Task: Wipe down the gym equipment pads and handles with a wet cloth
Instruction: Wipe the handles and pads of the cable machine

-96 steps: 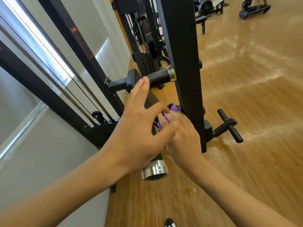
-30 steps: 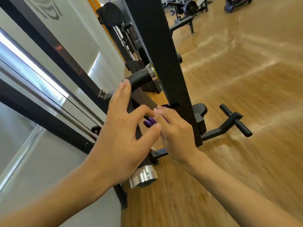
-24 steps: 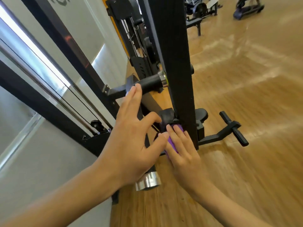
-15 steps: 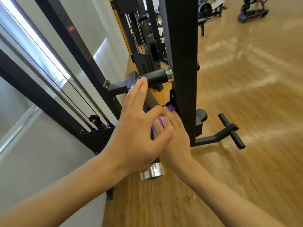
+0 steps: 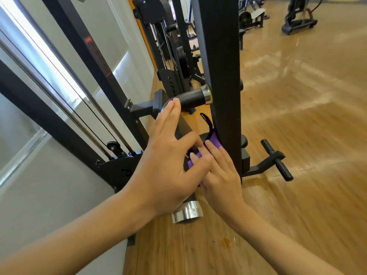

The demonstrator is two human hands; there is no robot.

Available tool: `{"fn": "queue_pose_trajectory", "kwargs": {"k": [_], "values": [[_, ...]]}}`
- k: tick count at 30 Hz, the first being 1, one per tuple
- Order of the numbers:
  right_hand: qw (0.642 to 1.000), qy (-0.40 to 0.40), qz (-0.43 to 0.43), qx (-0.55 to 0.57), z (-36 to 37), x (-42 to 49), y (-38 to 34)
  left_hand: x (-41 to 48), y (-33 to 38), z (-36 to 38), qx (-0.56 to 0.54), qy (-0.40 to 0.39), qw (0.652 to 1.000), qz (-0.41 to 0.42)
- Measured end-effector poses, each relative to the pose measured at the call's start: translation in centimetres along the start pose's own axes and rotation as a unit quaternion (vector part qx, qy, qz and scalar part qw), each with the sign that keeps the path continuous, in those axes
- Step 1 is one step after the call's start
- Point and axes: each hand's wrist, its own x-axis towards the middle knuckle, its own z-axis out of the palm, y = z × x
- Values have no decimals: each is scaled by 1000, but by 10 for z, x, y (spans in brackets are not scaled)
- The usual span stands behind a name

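- Since half a second ago, my right hand (image 5: 220,175) has slid slightly down the black post (image 5: 218,76), taking the purple cloth (image 5: 215,142) with it. My left hand (image 5: 168,167) has kept its place.
- The cloth sits under the right fingers (image 5: 218,155), which lie straight and flat and press it against the left face of the post, near its lower end. A purple fold bulges out past the fingertips, and a second patch shows below my left thumb.
- The left hand is spread and relaxed, gripping nothing. Its long fingers (image 5: 166,116) reach up so the tips lie over the near end of the upper grip (image 5: 190,99); I cannot tell how firmly they touch. The palm hides the middle of the lower bar (image 5: 187,213).
- Count: two hands, one cloth, one post, two chrome-ended handles (the upper grip and the lower bar), and one T-shaped peg (image 5: 276,159) sticking out low on the post's right side. One thin black strap (image 5: 206,122) curls just above the cloth.
- Underfoot is a glossy wooden floor (image 5: 297,126) in plank strips, with a small dark spot near my right forearm.
- On the left runs a pale grey wall (image 5: 49,195) with a bright glass panel. In front of it, slanted black frame members and two thin cables (image 5: 83,116) lead down to a small pulley (image 5: 113,145).
- More machines (image 5: 297,20) stand at the far end of the room, well away from me.
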Motion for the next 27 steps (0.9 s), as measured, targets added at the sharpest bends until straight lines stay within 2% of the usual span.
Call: {"fn": "queue_pose_trajectory", "kwargs": {"k": [2,4,7,12,15,18,23,27], "values": [[999,16,19,-22,-7,20,-4,-2,7,1,1,-2,1000,-2],[999,-7,48,-9,-10,48,-12,-2,13,2,5,-6,1000,-7],[999,-4,52,13,-7,35,-10,-3,19,2,10,-12,1000,-10],[986,155,-51,44,-10,-59,11,-14,29,-1,-4,-10,1000,-14],[977,199,11,79,-24,-34,4,-18,41,2,-21,-9,1000,-12],[970,216,44,98,-33,-22,-1,-18,48,4,-22,-14,1000,-15],[975,212,-45,58,-13,-90,19,-25,53,0,-25,-27,999,-27],[965,241,8,102,-25,-54,13,-24,55,-1,-4,-45,998,-42]]}}
